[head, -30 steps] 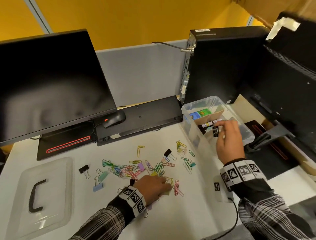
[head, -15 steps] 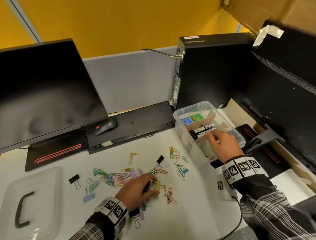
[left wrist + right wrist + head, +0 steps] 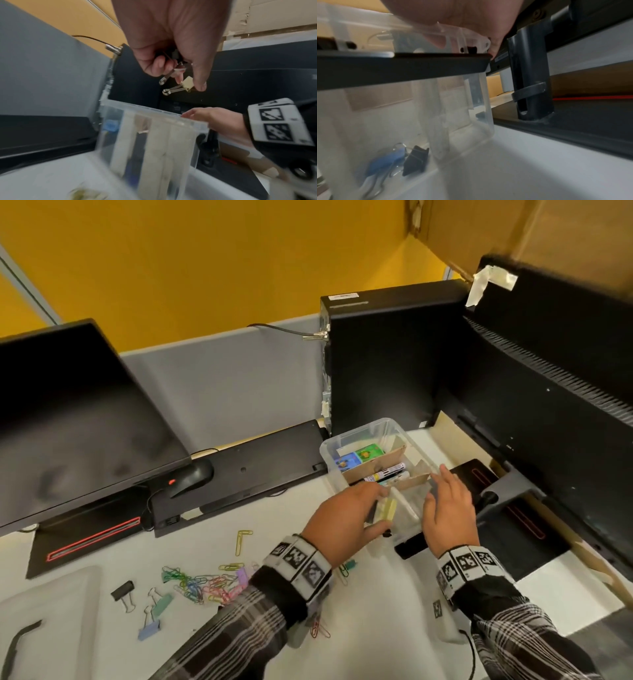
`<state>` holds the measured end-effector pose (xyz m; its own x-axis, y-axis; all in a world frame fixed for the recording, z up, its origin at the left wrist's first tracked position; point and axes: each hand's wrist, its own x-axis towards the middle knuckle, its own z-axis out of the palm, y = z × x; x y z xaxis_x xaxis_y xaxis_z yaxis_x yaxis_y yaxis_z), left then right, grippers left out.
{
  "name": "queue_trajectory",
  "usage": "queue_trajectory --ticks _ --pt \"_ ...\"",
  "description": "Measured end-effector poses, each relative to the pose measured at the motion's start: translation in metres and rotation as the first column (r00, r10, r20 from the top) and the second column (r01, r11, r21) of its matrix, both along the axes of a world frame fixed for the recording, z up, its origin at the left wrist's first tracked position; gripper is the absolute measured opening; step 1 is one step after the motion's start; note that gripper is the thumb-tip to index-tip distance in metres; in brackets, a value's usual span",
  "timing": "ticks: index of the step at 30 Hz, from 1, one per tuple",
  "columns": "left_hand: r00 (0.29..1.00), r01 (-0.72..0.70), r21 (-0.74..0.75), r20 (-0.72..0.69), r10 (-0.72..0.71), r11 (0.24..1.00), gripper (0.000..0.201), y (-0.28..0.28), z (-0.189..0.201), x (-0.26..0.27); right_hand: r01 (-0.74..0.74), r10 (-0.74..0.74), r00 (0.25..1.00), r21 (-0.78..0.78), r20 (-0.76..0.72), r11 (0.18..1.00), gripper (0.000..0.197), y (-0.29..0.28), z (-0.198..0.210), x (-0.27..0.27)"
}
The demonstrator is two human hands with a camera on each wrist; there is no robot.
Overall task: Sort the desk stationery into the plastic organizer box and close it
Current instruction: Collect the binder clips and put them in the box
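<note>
The clear plastic organizer box (image 3: 363, 429) stands on the desk in front of the black tower, split by cardboard dividers. Markers (image 3: 385, 474) lie in its middle section and coloured cards (image 3: 359, 457) at the back. My left hand (image 3: 346, 515) hovers over the box's near-left corner and pinches binder clips; a pale yellow binder clip (image 3: 187, 83) hangs from the fingertips above the box (image 3: 150, 135). My right hand (image 3: 445, 505) rests with straight fingers on the box's right rim. A blue clip (image 3: 385, 161) and a black clip (image 3: 416, 159) lie on the box floor.
Coloured paper clips (image 3: 205, 583) and loose binder clips (image 3: 159, 602) lie on the desk at the near left. The clear lid (image 3: 51, 611) with a black handle sits far left. A keyboard (image 3: 246, 470), mouse (image 3: 190, 477), tower (image 3: 383, 364) and monitor stand (image 3: 507, 491) ring the box.
My left hand rose from the clip pile and moved right to the box, carrying binder clips. My right hand left the markers in the box and settled on its right rim.
</note>
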<state>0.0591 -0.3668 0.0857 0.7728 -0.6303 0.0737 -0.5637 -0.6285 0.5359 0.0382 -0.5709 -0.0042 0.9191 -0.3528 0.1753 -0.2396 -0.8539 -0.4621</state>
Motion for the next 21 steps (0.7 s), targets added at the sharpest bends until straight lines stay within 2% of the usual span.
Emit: queue_trajectory --ticks 4,8,12,16,18,21 --pt "0.999 -0.038 -0.071 -0.030 0.036 0.997 0.035 -0.039 -0.016 0.014 0.008 -0.008 1.000 0.026 0.017 1.000 0.053 0.002 0.001 0.000" --pt "1.000 0.000 0.016 -0.011 0.000 1.000 0.025 -0.045 -0.038 0.012 -0.006 0.004 0.999 0.050 0.039 0.999 0.057 0.001 0.002 0.000" --pt "0.985 0.119 0.188 0.103 -0.139 0.975 0.029 -0.043 -0.052 0.014 -0.018 0.013 0.997 0.060 0.074 0.998 0.057 -0.001 0.001 -0.001" --pt "0.948 0.223 0.205 0.182 -0.261 0.953 0.025 -0.035 -0.045 0.012 -0.030 0.026 0.997 0.058 0.071 0.998 0.055 -0.002 0.001 -0.002" --pt "0.957 0.207 0.143 0.175 -0.231 0.968 0.032 -0.021 -0.036 0.008 -0.016 0.015 0.999 0.030 0.042 0.999 0.053 -0.001 0.003 -0.003" --pt "0.991 0.007 -0.012 0.134 -0.005 1.000 0.034 0.018 -0.031 0.006 -0.034 0.028 0.994 0.052 0.109 0.998 0.046 0.008 0.017 -0.006"
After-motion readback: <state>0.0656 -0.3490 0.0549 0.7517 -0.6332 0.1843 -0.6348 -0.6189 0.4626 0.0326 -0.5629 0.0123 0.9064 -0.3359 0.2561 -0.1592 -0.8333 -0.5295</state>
